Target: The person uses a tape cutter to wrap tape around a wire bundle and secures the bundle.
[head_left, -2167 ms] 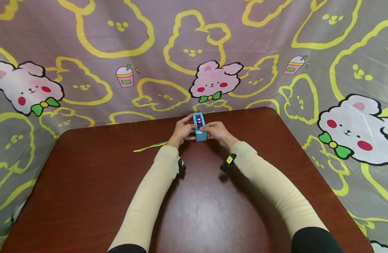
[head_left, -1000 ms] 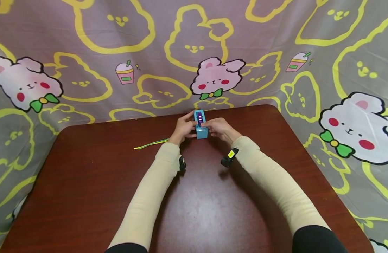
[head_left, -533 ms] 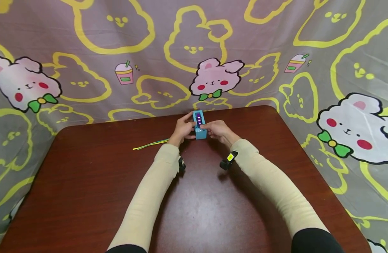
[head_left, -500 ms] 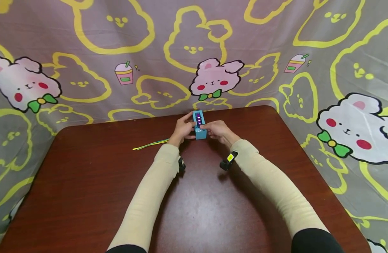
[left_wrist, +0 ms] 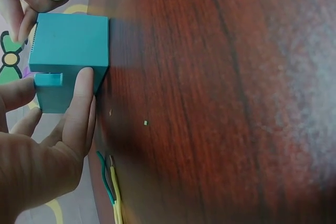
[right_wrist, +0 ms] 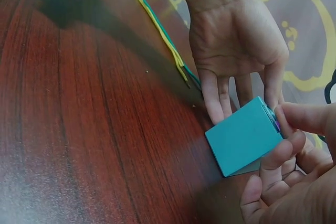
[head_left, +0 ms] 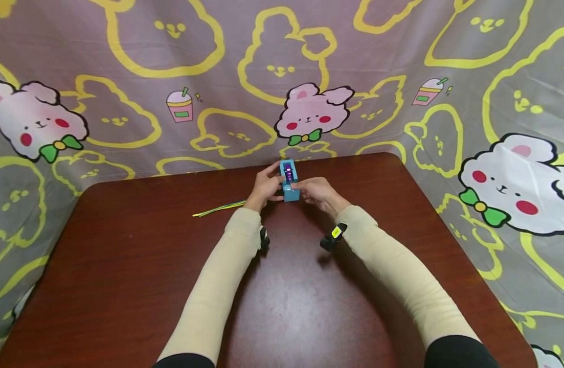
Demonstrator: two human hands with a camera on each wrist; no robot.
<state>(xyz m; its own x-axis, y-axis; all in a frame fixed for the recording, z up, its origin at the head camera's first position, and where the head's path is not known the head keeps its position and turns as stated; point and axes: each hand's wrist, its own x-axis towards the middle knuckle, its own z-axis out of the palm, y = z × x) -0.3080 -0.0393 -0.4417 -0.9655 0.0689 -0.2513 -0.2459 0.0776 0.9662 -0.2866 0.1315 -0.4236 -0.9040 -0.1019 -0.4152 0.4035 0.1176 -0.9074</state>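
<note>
Head view: the blue box (head_left: 291,194) rests on the bench (head_left: 125,271) near its far edge, the left hand (head_left: 263,189) clamped on its side. The right hand (head_left: 319,190) meets the near end of its purple insert (head_left: 288,173); I cannot tell whether it pinches anything. The step seems to be fine work on that insert, calling next for a steady box and light fingertip pressure.

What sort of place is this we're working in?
Probably a makeshift indoor tabletop workspace: a brown table, cartoon-printed cloth hanging behind it and along its sides, and yellow and green wires lying near a small blue box. The kind of building can't be told.
</note>
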